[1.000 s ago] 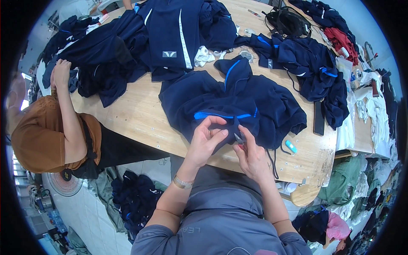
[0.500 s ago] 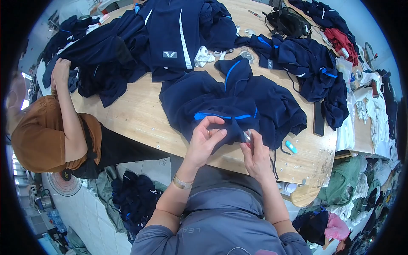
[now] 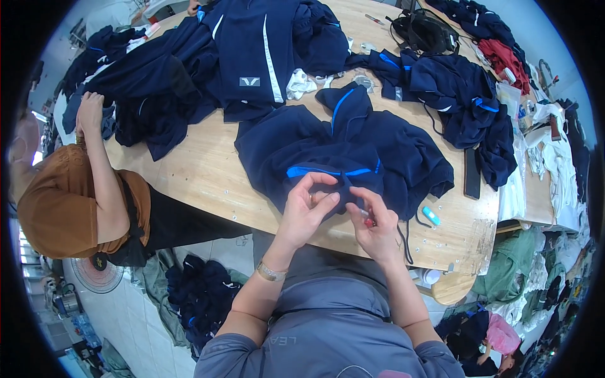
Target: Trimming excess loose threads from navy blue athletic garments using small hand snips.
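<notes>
A navy jacket with bright blue trim (image 3: 353, 151) lies spread on the wooden table (image 3: 208, 170) right in front of me. My left hand (image 3: 307, 211) pinches the jacket's near hem, fingers curled over the dark fabric. Close beside it, my right hand (image 3: 376, 225) grips a small tool with a red handle (image 3: 367, 220), its tip against the same hem. A black drawstring (image 3: 403, 236) hangs from the jacket over the table's near edge.
More navy garments (image 3: 208, 57) are heaped at the back left and the right (image 3: 463, 94) of the table. A person in an orange top (image 3: 63, 201) at the left handles clothes. A small turquoise object (image 3: 431, 215), a black bag (image 3: 425, 31) and clothes on the floor (image 3: 201, 296) are nearby.
My hands have shifted slightly along the hem; the right hand with the small tool sits closer to the left fingers. The jacket has stayed in place.
</notes>
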`<state>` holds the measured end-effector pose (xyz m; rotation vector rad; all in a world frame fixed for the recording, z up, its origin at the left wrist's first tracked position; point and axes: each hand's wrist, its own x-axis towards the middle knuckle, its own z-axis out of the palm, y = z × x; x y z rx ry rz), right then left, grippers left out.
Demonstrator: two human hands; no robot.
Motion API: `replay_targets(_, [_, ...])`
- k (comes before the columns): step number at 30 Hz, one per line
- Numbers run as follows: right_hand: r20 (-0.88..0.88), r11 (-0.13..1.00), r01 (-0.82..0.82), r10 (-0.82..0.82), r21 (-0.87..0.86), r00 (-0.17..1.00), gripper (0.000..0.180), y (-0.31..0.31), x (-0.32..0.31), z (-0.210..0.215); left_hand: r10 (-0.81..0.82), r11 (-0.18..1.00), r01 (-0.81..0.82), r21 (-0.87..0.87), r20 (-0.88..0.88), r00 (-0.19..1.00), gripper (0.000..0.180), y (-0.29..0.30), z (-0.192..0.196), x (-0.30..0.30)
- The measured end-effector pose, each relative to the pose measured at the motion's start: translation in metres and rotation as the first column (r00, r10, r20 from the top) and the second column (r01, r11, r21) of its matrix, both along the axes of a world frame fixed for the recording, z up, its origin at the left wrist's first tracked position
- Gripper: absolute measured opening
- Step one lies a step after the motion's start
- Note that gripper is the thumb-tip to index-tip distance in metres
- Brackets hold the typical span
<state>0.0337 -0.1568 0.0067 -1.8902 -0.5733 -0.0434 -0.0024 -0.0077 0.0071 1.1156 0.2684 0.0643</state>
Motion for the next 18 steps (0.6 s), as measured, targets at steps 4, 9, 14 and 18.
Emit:
replay_targets(4, [0.186, 0.998, -0.061, 0.058, 0.009, 0.981, 0.02, 0.001, 0.001, -0.009, -0.037, 0.996, 0.037, 0.079, 0.005, 0.999, 0.024, 0.002, -0.003, 0.0])
replay_targets(9, [0.243, 0.993, -0.114, 0.112, -0.004, 0.964, 0.017, -0.008, -0.005, -0.013, -0.012, 1.0, 0.013, -0.018, 0.042, 0.999, 0.025, 0.005, -0.004, 0.001])
replay_targets(14, [0.027, 0.99, -0.097, 0.1, -0.104, 0.995, 0.019, -0.016, -0.002, -0.007, 0.006, 1.0, -0.006, -0.02, 0.035, 0.999, 0.024, 0.004, -0.003, 0.001])
replay_targets(18, [0.071, 0.99, -0.052, 0.062, -0.134, 0.996, 0.027, -0.017, 0.0, -0.015, 0.014, 1.0, -0.013, -0.017, 0.043, 0.999, 0.024, 0.002, 0.0, 0.002])
